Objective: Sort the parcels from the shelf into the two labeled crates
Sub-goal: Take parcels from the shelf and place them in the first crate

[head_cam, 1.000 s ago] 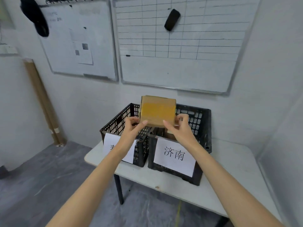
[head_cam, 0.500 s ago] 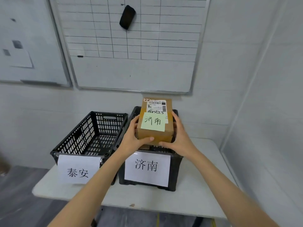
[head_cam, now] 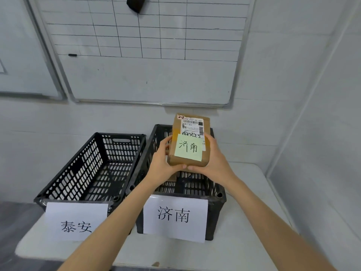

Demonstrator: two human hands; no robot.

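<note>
A brown cardboard parcel (head_cam: pixel 190 141) with a shipping label and a green note reading 济南 is held above the right black crate (head_cam: pixel 216 194), whose paper sign reads 济南. My left hand (head_cam: pixel 162 165) grips the parcel's left side and near edge. My right hand (head_cam: pixel 214 163) grips its right side and near edge. The left black crate (head_cam: pixel 64 184), signed 泰安, holds nothing that I can see. Something brown lies in the right crate under the parcel, mostly hidden.
Both crates stand side by side on a white table (head_cam: pixel 244 241) against the wall. A gridded whiteboard (head_cam: pixel 148 75) hangs above them, with a black eraser (head_cam: pixel 135 3) on it. A side wall closes in at the right.
The parcel has turned label-up and come over the 济南 crate. My view has drawn closer to the crates and shifted right.
</note>
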